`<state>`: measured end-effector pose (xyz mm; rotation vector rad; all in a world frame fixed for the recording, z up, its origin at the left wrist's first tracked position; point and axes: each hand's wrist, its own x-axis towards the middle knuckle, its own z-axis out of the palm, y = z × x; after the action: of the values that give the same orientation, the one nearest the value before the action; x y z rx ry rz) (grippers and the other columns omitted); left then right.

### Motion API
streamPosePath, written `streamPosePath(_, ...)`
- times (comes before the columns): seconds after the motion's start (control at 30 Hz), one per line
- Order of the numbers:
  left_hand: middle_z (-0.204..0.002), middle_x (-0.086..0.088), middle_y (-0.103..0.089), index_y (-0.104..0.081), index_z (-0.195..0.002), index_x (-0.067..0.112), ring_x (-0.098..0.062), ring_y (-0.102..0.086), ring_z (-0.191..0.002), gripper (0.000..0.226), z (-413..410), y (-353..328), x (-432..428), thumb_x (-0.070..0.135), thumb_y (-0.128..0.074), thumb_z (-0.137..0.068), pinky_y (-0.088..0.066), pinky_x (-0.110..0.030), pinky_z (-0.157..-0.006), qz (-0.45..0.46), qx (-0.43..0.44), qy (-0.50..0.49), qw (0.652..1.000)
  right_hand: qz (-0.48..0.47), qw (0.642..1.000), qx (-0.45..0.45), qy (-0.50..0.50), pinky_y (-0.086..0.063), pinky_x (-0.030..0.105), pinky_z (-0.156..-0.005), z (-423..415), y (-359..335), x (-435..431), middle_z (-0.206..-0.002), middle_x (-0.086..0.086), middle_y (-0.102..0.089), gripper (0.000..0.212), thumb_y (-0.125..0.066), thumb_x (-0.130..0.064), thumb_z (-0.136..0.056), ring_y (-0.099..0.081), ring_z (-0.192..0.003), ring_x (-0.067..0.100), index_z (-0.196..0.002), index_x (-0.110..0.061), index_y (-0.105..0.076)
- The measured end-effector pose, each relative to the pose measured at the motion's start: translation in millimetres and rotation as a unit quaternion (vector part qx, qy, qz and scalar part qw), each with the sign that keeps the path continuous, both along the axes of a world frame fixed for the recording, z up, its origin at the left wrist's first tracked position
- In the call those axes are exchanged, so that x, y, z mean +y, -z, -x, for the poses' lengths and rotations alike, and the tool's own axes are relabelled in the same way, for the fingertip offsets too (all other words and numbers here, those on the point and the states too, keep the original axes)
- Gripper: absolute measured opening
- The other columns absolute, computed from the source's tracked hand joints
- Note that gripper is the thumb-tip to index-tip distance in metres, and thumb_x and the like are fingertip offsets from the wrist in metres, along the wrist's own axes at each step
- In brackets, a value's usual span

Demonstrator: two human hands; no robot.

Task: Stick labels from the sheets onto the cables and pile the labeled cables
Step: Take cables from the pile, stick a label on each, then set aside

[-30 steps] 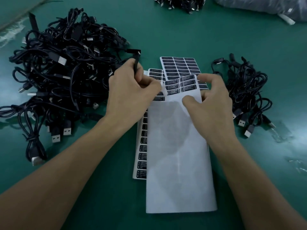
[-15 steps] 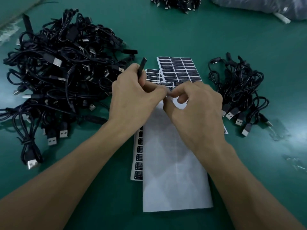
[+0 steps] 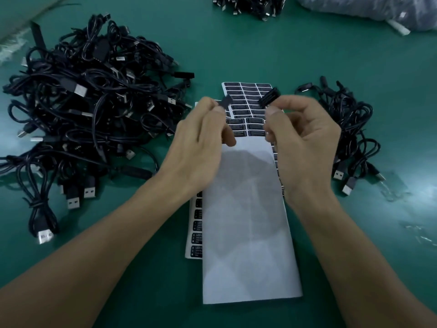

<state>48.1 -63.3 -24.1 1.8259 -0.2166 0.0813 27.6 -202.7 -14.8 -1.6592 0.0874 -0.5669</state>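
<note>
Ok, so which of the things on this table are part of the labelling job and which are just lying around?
In the job: label sheets, mostly peeled sheet, big cable heap, smaller cable pile, dark bits pinched by left hand and right hand.
Lying about: plastic bag, far cable bundle, clear scraps.

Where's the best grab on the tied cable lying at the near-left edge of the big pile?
Pinch the black housing just behind its silver USB plug, coming from above on the near side. That end of the tied cable sticks out onto bare mat, clear of the big pile; its loops run back among other cables and would likely snag.
</note>
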Motion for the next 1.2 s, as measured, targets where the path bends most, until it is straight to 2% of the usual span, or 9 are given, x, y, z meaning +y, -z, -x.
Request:
streamPosePath(0.07,-0.074,0.001,-0.067,-0.051,-0.078,0.018,-0.026,-0.055,-0.074,0.026,1.5,2.0,0.5,0.025,-0.038,-0.099,-0.044,-0.042,-0.068,-0.018,-0.028,0.029,0.999,-0.046,0.998,0.006,-0.040,-0.048,0.021,-0.061,1.5,-1.4,1.7,-0.068,0.006,-0.067,0.018,-0.068,-0.009,-0.090,-0.061,-0.064,0.010,-0.099,-0.025,-0.064)
streamPosePath(0.23,-0.074,0.004,-0.067,-0.068,-0.090,0.013,-0.006,-0.053,-0.060,0.020,1.0,5.6,1.3,0.021,-0.055,-0.103,-0.042,-0.019,-0.054,-0.058,-0.090,0.062,0.992,-0.064,0.993,0.006,-0.098,-0.055,0.020,-0.073,3.2,-0.8,3.7,-0.077,-0.002,-0.076,0.036,-0.073,-0.001,-0.086,-0.073,-0.074,0.012,-0.112,-0.020,-0.057)
streamPosePath(0.33,-0.071,-0.004,-0.068,-0.073,-0.088,0.015,-0.017,-0.054,-0.059,0.019,0.0,5.9,2.0,0.022,-0.061,-0.100,-0.043,-0.030,-0.053,-0.083,-0.121,0.055,0.988,-0.077,0.993,0.013,-0.084,-0.056,0.024,-0.077,1.1,0.1,0.3,-0.078,-0.001,-0.076,0.040,-0.075,-0.001,-0.084,-0.074,-0.077,0.018,-0.112,-0.020,-0.055)
streamPosePath(0.47,-0.071,0.007,-0.068,-0.076,-0.087,0.021,-0.015,-0.059,-0.071,0.021,-3.6,3.1,9.0,0.032,-0.060,-0.094,-0.045,-0.038,-0.066,-0.172,-0.160,0.013,0.972,-0.084,0.994,0.011,-0.067,-0.057,0.031,-0.082,-2.8,2.6,-4.4,-0.082,0.003,-0.077,0.043,-0.076,-0.003,-0.084,-0.074,-0.080,0.021,-0.115,-0.023,-0.052)
streamPosePath(0.73,-0.060,0.001,-0.066,-0.069,-0.069,0.029,-0.021,-0.055,-0.056,0.026,-5.6,0.2,12.3,0.030,-0.068,-0.094,-0.042,-0.026,-0.052,-0.137,-0.093,0.028,0.986,-0.089,0.995,0.014,-0.030,-0.049,0.023,-0.067,-6.7,3.1,-8.6,-0.076,-0.003,-0.068,0.010,-0.072,-0.013,-0.090,-0.062,-0.073,0.012,-0.093,-0.020,-0.066)
streamPosePath(0.87,-0.068,0.015,-0.069,-0.070,-0.071,0.024,-0.001,-0.052,-0.051,0.025,-4.9,2.0,9.5,0.029,-0.067,-0.095,-0.038,-0.009,-0.051,-0.121,-0.072,0.001,0.990,-0.128,0.988,0.056,-0.058,-0.047,0.025,-0.063,-7.4,4.9,-7.6,-0.075,-0.001,-0.067,0.015,-0.069,-0.011,-0.090,-0.060,-0.074,0.013,-0.078,-0.020,-0.071)
streamPosePath(1.0,-0.070,0.016,-0.072,-0.072,-0.075,0.031,-0.010,-0.057,-0.054,0.020,-6.9,3.2,10.2,0.029,-0.067,-0.095,-0.045,-0.023,-0.053,-0.106,-0.068,0.017,0.992,-0.115,0.983,0.096,-0.110,-0.047,0.025,-0.063,-7.4,8.3,-5.0,-0.072,-0.002,-0.068,0.019,-0.068,-0.011,-0.090,-0.063,-0.072,0.013,-0.074,-0.021,-0.073)
streamPosePath(1.1,-0.075,0.019,-0.073,-0.071,-0.081,0.037,0.002,-0.063,-0.062,0.019,-6.8,1.2,11.0,0.024,-0.069,-0.094,-0.051,-0.018,-0.060,-0.083,-0.047,0.054,0.994,-0.100,0.983,0.099,-0.114,-0.047,0.025,-0.064,-7.6,10.2,-5.1,-0.072,-0.003,-0.069,0.016,-0.068,-0.011,-0.091,-0.064,-0.072,0.011,-0.078,-0.018,-0.073)
streamPosePath(1.2,-0.080,0.011,-0.076,-0.075,-0.088,0.030,-0.015,-0.072,-0.079,0.014,-7.1,2.2,10.9,0.018,-0.070,-0.094,-0.059,-0.037,-0.076,-0.067,-0.036,0.081,0.994,-0.097,0.984,0.093,-0.113,-0.047,0.023,-0.064,-8.3,10.7,-5.5,-0.072,-0.002,-0.071,0.014,-0.068,-0.012,-0.090,-0.065,-0.069,0.011,-0.078,-0.017,-0.074)
